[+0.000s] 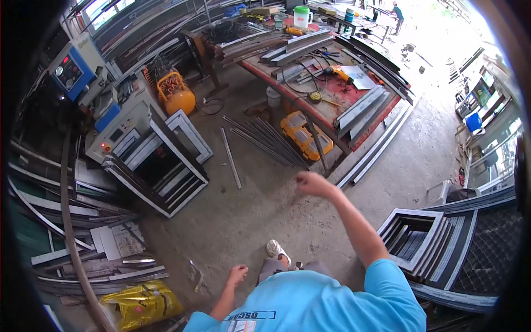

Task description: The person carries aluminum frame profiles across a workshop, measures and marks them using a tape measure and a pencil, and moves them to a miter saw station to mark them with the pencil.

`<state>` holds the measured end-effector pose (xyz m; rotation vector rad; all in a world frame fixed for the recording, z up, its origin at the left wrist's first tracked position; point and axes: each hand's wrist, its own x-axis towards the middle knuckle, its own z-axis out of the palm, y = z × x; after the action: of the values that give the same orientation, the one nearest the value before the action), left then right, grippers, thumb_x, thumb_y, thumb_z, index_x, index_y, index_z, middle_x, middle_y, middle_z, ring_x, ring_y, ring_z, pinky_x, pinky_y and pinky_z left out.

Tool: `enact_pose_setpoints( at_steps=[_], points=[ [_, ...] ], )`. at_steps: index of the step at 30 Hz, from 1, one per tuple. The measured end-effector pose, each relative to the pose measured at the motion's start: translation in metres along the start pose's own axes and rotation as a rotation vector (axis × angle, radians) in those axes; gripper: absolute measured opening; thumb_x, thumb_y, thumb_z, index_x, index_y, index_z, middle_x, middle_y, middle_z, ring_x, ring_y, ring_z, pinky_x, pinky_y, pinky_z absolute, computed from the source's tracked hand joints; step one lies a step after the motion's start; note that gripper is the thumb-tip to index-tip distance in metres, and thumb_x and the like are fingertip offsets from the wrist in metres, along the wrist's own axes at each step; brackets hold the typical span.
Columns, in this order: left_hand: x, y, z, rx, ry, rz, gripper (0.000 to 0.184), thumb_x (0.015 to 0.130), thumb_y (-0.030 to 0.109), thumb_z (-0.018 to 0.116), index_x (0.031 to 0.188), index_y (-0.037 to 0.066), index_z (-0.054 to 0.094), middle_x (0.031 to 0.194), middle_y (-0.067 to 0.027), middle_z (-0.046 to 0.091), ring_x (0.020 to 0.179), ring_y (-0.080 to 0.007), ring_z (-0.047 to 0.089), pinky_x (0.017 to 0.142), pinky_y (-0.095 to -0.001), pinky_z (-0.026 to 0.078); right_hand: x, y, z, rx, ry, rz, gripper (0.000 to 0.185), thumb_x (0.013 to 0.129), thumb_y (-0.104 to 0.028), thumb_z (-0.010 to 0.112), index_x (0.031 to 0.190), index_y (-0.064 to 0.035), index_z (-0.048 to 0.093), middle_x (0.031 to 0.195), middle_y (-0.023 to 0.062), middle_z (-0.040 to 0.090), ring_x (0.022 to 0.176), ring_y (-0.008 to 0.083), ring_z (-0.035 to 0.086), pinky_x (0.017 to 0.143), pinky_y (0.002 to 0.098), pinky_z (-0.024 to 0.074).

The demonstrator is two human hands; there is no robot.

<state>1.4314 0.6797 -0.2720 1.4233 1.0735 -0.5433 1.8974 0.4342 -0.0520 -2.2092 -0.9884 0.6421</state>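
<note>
My right hand [312,184] is held out in front of me over the concrete floor, below the yellow tool case [306,135]. Its fingers are curled in, and whether anything is inside them is too small to tell. Down by my left side, my left hand [238,275] has its fingers bent, and I cannot make out anything in it. One white shoe [273,248] shows on the floor between the hands. Dark metal strips [263,141] lie on the floor left of the tool case.
A red-topped workbench [326,110] holds metal profiles, an orange drill [338,73] and a tape measure [315,97]. Stacked frames [160,166] stand left, near an orange compressor [178,99]. More frames [412,238] lie right. A yellow bag [142,305] is lower left. Another person [397,16] stands far back.
</note>
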Motion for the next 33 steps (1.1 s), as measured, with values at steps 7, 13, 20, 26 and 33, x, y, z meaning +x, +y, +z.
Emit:
enact_pose_setpoints(
  at_steps=[7,13,20,26,33],
  points=[
    [0.011,0.101,-0.055,-0.238,0.27,0.109,0.042,0.094,0.027,0.069,0.131,0.006,0.063,0.106,-0.004,0.071,0.087,-0.012,0.066,0.065,-0.0282,0.051,0.104,0.083,-0.156,-0.057,0.34,-0.024,0.043,0.084,-0.03,0.073,0.112,0.0016,0.068,0.1,0.0228,0.071,0.095,0.0338,0.07,0.082,0.0429,0.0544],
    [-0.047,0.024,-0.057,-0.276,0.817,0.117,0.032,0.092,0.024,0.069,0.115,0.002,0.069,0.095,-0.007,0.072,0.083,-0.0171,0.066,0.067,-0.0316,0.053,0.256,0.3,-0.238,-0.42,0.33,0.232,0.052,0.079,-0.02,0.066,0.126,0.0001,0.059,0.131,0.0304,0.056,0.122,0.0432,0.056,0.103,0.0478,0.0474],
    [-0.138,0.026,0.124,-0.593,0.498,-0.513,0.034,0.091,0.03,0.07,0.118,0.009,0.07,0.108,-0.0071,0.07,0.09,-0.0221,0.068,0.069,-0.0376,0.055,0.311,0.39,-0.25,-0.401,0.31,0.592,0.058,0.087,-0.014,0.058,0.143,-0.0006,0.047,0.136,0.0309,0.052,0.124,0.0471,0.056,0.105,0.0519,0.0463],
    [-0.122,0.087,0.185,-0.666,0.392,-0.527,0.047,0.092,0.033,0.071,0.131,0.007,0.065,0.121,-0.0085,0.069,0.098,-0.0244,0.07,0.074,-0.0411,0.058,0.314,0.405,-0.262,-0.599,0.272,0.371,0.019,0.084,-0.012,0.064,0.099,-0.0026,0.068,0.112,0.0227,0.065,0.104,0.0409,0.067,0.088,0.0485,0.0552],
    [-0.076,0.171,0.164,-0.356,0.608,-0.2,0.046,0.089,0.031,0.071,0.125,0.001,0.068,0.101,-0.0104,0.074,0.089,-0.0179,0.07,0.07,-0.0361,0.057,0.308,0.423,-0.278,-0.851,0.117,0.146,0.013,0.083,-0.01,0.067,0.095,-0.008,0.07,0.102,0.0147,0.07,0.102,0.0321,0.069,0.084,0.0437,0.0567]
  ],
)
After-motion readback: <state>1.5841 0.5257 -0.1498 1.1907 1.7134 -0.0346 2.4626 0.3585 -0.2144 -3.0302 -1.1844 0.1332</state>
